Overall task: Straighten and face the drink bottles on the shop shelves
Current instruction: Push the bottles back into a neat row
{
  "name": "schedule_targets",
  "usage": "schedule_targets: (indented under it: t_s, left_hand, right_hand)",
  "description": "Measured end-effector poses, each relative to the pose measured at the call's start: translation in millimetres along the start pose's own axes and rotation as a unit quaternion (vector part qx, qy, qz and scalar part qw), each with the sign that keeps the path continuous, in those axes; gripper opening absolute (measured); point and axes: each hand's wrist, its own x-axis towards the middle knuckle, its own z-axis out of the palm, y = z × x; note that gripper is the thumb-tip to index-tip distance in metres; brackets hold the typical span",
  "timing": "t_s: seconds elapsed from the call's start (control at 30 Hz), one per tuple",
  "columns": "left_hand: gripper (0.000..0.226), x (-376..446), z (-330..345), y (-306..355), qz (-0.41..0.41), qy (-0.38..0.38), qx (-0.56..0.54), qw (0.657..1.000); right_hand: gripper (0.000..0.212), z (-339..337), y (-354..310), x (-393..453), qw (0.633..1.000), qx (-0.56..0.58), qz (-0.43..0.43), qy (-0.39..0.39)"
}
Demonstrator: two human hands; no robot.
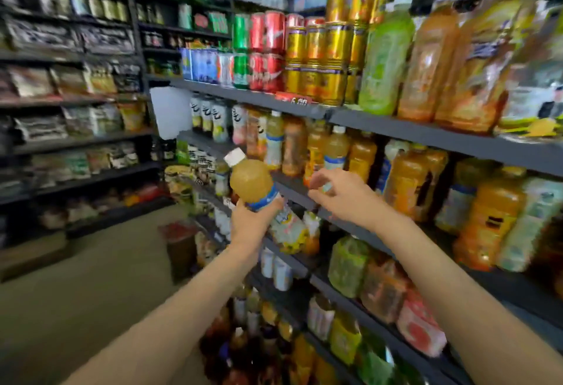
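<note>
Broadly, the dark shop shelves [426, 137] fill the right of the view in tiers, with cans [316, 58] stacked on the top tier and large juice bottles [487, 214] further right; packets line other shelves [76, 137] across the aisle. On the second tier stands a row of small bottles [335, 150] with white caps and blue-and-white labels.

The left hand [253, 226] grasps one such bottle, a cloudy yellow drink bottle [251, 180], round its lower half, off the shelf and tilted with its cap toward the left. The right hand [344, 194] reaches to the shelf edge with fingers curled round a small bottle [327, 186] at the front of the row, mostly hidden behind them.

To do this step well, I judge the held bottle should be brought upright, label turned to the aisle, and set into the row flush with the shelf lip while the right hand steadies its neighbour.

Motion blur leaves the labels unreadable; only a red price tag [294, 99] on the top shelf edge shows what looks like "6.00".
</note>
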Motion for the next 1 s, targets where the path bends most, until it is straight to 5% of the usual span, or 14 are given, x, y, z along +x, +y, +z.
schedule_targets:
  t_s: [0.27, 0.53, 0.67, 1.0]
  left_hand:
    - [0.039, 133, -132, -19, 0.024, 0.016, 0.141, 0.990]
    - [0.037, 329, -234, -25, 0.042, 0.070, 0.175, 0.981]
    - [0.034, 431, -280, -12, 0.053, 0.064, 0.230, 0.970]
    - [0.042, 671, -335, -33, 0.014, 0.029, 0.161, 0.987]
  right_hand:
    - [0.040, 104, -79, 196, 0.987, 0.006, -0.065, -0.146]
    - [0.030, 235, -114, 393, 0.982, 0.144, -0.052, -0.114]
    - [0.029, 278, -118, 485, 0.966, 0.215, 0.032, -0.140]
    - [0.048, 373, -116, 665, 0.967, 0.210, 0.134, -0.049]
